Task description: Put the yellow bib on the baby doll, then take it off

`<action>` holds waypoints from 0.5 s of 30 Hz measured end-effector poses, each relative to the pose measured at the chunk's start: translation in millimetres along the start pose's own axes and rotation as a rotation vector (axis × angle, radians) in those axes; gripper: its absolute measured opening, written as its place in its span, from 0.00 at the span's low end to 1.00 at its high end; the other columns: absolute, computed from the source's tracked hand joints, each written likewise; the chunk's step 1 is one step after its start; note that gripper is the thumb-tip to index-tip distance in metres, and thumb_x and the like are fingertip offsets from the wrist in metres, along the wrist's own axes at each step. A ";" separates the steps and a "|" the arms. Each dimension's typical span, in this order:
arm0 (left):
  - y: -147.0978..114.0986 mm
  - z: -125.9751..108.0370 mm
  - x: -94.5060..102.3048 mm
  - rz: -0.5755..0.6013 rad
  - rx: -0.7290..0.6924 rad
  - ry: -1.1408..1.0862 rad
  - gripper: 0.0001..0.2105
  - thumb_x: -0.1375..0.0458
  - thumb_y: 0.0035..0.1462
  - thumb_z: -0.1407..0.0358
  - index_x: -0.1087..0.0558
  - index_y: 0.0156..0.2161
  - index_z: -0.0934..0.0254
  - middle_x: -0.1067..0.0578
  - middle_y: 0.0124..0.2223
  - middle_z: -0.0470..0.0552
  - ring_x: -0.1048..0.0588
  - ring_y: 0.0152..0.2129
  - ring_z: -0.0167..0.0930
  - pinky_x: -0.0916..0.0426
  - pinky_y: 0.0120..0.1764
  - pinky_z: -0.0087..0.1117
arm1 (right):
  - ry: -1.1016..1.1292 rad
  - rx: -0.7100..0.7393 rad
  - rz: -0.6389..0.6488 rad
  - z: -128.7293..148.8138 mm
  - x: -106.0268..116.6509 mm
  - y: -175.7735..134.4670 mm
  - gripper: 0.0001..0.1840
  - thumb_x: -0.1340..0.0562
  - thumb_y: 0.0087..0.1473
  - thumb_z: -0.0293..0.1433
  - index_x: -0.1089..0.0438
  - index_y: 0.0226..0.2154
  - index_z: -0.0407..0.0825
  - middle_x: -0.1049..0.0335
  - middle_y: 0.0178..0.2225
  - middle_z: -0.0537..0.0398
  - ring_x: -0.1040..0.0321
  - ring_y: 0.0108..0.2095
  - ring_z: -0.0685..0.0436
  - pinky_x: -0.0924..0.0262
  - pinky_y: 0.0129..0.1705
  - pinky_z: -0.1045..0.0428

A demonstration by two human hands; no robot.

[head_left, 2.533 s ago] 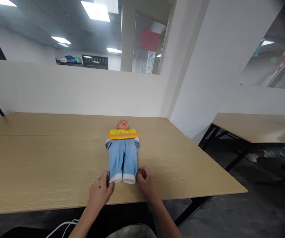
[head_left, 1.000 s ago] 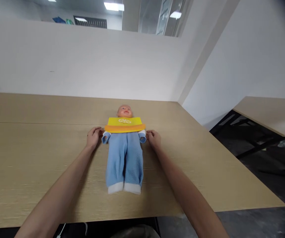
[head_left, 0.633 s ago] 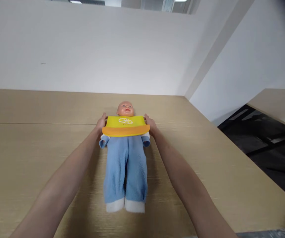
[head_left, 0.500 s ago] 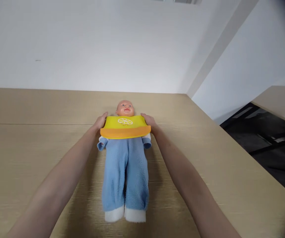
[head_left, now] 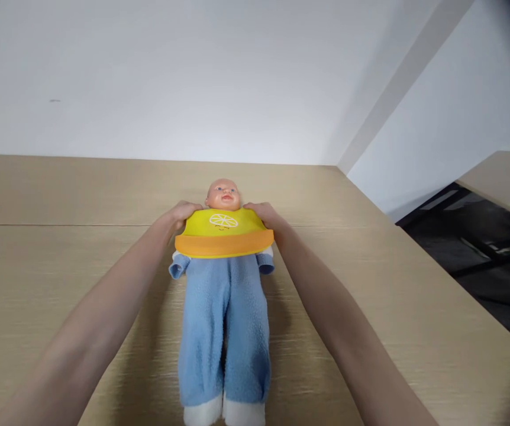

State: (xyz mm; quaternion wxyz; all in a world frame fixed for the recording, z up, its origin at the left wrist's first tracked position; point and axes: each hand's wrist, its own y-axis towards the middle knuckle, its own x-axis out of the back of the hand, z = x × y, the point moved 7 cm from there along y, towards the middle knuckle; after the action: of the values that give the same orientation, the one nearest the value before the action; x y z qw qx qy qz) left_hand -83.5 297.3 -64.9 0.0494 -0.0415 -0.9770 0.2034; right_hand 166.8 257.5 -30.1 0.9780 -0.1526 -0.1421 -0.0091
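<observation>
Broadly, a pale, wood-grained tabletop [head_left: 81,266] filled the lower part of the view, crossed by a thin seam [head_left: 60,225]. Behind its far edge rose a plain white wall [head_left: 170,77], which met another wall at a corner on the right.

In the middle of the tabletop, a doll [head_left: 225,290] in fuzzy blue clothing lay on its back, head toward the wall and white trouser cuffs [head_left: 245,413] toward the wearer. Across its chest spread a yellow bib [head_left: 241,220] with a white citrus-slice drawing [head_left: 223,220] and an orange trough [head_left: 223,244] along the bottom.

The left hand [head_left: 184,214] and the right hand [head_left: 264,214] were at the bib's upper corners, one on each side of the doll's neck. Both hands were curled in there; the bib hid some fingers, so whether they gripped it could not be told.

The forearms [head_left: 90,331] flanked the doll, with tabletop stretching outward beyond each. On the right, its edge slanted down past a second table [head_left: 507,177] standing apart on a black frame.
</observation>
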 end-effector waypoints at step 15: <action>-9.4 -8.6 -31.5 0.337 -0.029 -0.362 0.23 0.44 0.37 0.73 0.28 0.45 0.65 0.22 0.33 0.50 0.23 0.26 0.34 0.27 0.31 0.36 | 0.206 -0.044 0.149 -7.1 -17.6 6.0 0.14 0.49 0.52 0.38 0.36 0.26 0.46 0.33 0.22 0.53 0.36 0.25 0.47 0.42 0.26 0.54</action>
State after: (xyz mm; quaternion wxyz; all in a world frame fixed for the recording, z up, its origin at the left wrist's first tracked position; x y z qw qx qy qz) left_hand -51.8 288.9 -55.8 -0.1618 -0.1672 -0.9521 0.1986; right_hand 152.2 260.7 -43.3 0.9818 -0.1825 -0.0291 0.0447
